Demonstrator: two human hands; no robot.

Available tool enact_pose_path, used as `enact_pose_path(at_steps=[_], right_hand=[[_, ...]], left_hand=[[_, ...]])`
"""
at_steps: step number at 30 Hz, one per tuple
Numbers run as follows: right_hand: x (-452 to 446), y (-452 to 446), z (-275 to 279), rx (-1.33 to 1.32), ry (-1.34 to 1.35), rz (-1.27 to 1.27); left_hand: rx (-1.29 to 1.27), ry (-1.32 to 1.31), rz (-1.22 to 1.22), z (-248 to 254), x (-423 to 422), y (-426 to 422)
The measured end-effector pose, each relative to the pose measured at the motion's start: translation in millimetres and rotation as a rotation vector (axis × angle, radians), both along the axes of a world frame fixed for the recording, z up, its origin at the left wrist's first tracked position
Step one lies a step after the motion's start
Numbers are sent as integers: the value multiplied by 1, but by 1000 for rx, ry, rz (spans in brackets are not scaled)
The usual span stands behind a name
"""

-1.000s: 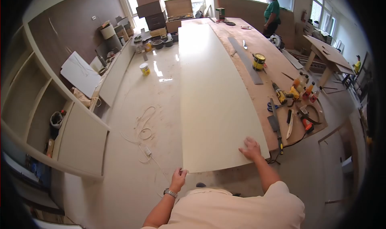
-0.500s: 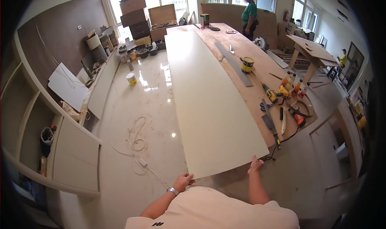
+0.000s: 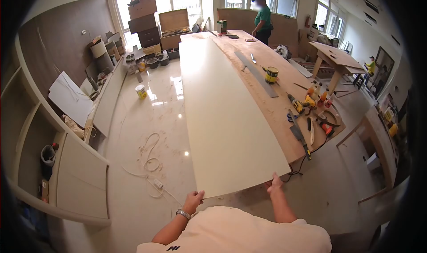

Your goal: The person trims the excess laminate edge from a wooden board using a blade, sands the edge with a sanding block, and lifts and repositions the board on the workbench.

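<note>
Cream panel (image 3: pixel 231 128) points lengthwise away from the person (image 3: pixel 235 230).

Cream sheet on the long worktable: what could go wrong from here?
The left hand grips the cream sheet just at its near-left corner; a slip might let that corner drop or bend. Sliding the sheet right could push the grey metal strip towards the yellow tin. The white extension cord lies on the floor to the left, so a step that way might snag a foot.
</note>
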State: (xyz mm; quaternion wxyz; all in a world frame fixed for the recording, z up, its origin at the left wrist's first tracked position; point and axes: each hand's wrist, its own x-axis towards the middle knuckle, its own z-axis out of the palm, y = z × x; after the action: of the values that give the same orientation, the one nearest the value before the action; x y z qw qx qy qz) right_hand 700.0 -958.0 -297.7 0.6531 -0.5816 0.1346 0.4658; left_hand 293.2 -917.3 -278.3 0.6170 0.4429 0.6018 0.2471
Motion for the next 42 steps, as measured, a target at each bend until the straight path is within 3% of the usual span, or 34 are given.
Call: enact_pose_path(at_steps=[4,7,11,16,19,23,28,42], right_hand=[[-39,-2,4,106,110,26],[-79,-5,16,103,151,67],[-129,-4,31,64,220,74],[-170,-1,12,53,259,28],[-183,-1,10,62,277,30],[-182,-1,6,68,255,-15],[-147,-1,5,45,180,-54],[-7,-7,-3,-13,49,-228]], left_hand=[[27,73,102,-8,-38,4],[-40,-168,234,-15,-79,7],[-118,-286,373,-12,-124,9],[-208,-570,563,-3,-146,1],[-166,-754,547,-16,-152,-1],[-169,-694,421,-35,-169,0],[-200,-579,279,-20,-140,-2],[-605,-573,-10,-39,-15,5]])
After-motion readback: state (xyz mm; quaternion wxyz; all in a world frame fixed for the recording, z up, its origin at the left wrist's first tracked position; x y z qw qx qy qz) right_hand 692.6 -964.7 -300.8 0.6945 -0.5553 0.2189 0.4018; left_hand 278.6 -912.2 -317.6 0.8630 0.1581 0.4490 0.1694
